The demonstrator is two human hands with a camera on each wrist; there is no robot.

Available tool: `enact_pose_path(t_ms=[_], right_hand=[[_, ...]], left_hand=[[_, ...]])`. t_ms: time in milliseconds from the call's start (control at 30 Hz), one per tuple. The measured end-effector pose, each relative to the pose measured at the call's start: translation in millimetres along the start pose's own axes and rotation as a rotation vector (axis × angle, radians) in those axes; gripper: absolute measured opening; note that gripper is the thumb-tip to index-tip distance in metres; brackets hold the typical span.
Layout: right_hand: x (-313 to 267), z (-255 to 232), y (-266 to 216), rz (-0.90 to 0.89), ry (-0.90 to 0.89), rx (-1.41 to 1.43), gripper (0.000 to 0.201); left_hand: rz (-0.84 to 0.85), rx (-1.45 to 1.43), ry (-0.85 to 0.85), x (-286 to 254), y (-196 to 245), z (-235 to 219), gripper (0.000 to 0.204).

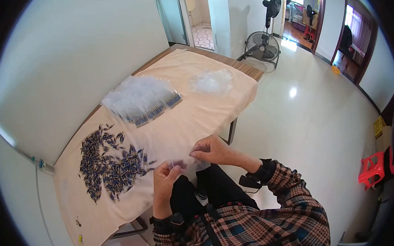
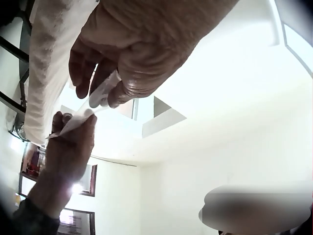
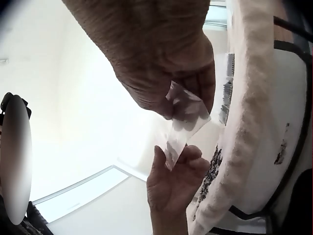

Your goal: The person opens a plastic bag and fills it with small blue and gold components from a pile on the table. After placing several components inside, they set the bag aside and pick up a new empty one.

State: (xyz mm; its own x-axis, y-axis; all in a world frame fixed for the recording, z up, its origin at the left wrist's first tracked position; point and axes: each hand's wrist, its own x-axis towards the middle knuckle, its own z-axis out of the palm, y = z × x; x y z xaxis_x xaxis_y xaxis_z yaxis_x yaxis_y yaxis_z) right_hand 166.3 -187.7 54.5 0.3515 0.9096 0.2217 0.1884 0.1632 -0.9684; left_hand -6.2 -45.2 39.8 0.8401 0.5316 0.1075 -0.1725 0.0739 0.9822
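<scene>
A small clear plastic bag (image 3: pixel 185 128) is stretched between both hands, above the lap at the table's near edge. My left hand (image 1: pixel 162 183) pinches one end of it between thumb and fingers. At the other end, my right hand (image 1: pixel 213 151) pinches the film, with its fingers bent in. The bag looks flat and see-through in the right wrist view. Beside the left hand, a loose heap of small dark blue and gold metal-tipped pieces (image 1: pixel 123 172) spreads over the cloth.
Clear bags holding rows of the blue pieces (image 1: pixel 138 98) lie stacked farther back on the cloth-covered table (image 1: pixel 197 112). A small pile of clear bags (image 1: pixel 213 81) lies right of them. A standing fan (image 1: pixel 263 46) and a red stool (image 1: pixel 371 171) are on the floor.
</scene>
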Motion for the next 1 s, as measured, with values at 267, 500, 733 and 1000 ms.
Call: enact_pose_path(t_ms=[267, 500, 733, 1000], right_hand=[[1.7, 3.3, 14.0, 0.037, -0.13, -0.154, 0.015], [-3.9, 26.2, 19.2, 0.25, 0.048, 0.195, 0.016], [-13.6, 38.7, 15.3, 0.313, 0.042, 0.274, 0.017], [-15.4, 45.3, 45.5, 0.23, 0.032, 0.11, 0.016]], left_hand=[[-0.194, 0.276, -0.048, -11.7, -21.9, -14.5, 0.013], [-0.083, 0.037, 0.077, -28.3, -33.7, -7.1, 0.012], [-0.067, -0.079, 0.141, -39.0, -23.7, -1.1, 0.016], [0.013, -0.259, 0.213, -48.1, -32.6, 6.9, 0.013]])
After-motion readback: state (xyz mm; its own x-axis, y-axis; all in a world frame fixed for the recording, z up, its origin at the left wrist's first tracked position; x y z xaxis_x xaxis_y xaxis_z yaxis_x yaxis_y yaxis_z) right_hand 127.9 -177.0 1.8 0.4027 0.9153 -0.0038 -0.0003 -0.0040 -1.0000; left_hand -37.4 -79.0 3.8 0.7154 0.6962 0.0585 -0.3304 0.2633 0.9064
